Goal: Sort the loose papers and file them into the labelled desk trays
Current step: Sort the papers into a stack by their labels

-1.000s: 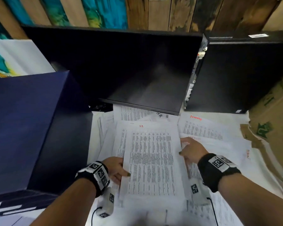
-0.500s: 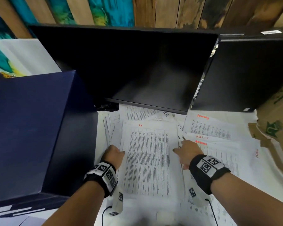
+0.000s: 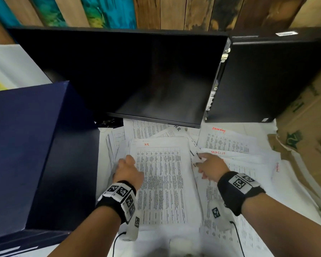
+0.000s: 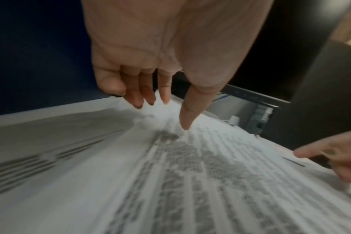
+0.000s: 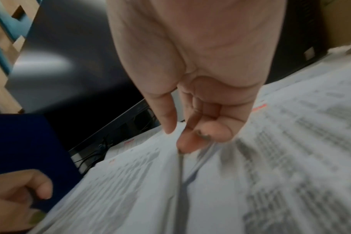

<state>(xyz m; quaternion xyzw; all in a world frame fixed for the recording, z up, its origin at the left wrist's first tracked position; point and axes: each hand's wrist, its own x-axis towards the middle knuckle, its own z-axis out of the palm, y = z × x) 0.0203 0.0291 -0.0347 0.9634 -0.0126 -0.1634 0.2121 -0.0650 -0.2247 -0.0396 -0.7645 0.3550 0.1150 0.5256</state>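
HR sheet [image 3: 161,182]: flat atop loose papers, between both hands. Left hand [image 3: 127,170]: fingers extended, thumb touching its left edge. Right hand [image 3: 210,166]: fingers pinching its right edge.

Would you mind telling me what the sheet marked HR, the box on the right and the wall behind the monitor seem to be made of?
HR sheet: thin white office paper, matt, printed in dense black rows with a red handwritten heading.
Box: brown corrugated cardboard, judging by its dull surface, green print and torn, ragged edge.
Wall: apparently wooden planks, with grain, dark weathered patches and teal paint on some.
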